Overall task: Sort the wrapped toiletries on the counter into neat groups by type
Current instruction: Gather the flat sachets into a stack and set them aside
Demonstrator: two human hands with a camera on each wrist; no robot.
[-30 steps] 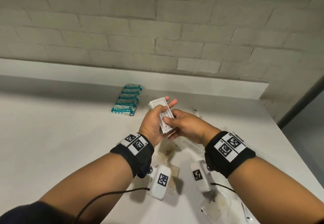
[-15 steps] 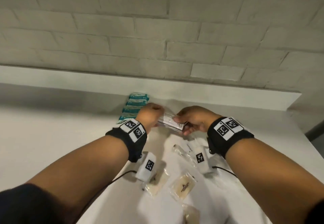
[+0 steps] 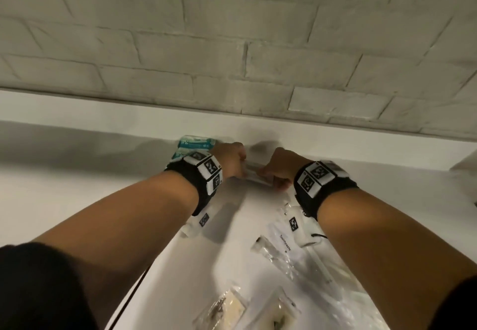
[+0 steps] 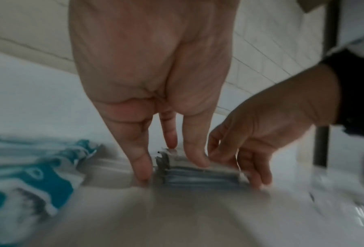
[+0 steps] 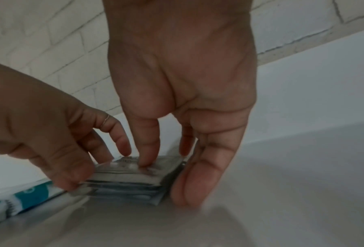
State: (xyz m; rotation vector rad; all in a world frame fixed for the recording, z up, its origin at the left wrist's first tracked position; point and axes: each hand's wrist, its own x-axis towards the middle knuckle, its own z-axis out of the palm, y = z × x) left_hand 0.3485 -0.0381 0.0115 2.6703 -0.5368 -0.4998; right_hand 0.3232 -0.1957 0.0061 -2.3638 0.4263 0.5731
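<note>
The head view is dim and evenly lit, with soft shadows under both forearms on the counter (image 3: pixel 64 195) and brick courses bowing toward the edges. Both wrist views are dull, greyish and smeared: the teal packets (image 4: pixel 28 170) are streaks, and the light seems to come from overhead, though no lamp shows.

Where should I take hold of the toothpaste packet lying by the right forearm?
Judging by its pose, pinch the long toothpaste packet near its bare middle from above, fingers across the narrow width. It lies flat on the counter, partly over clear wrappers, so a side approach would likely snag them.
</note>
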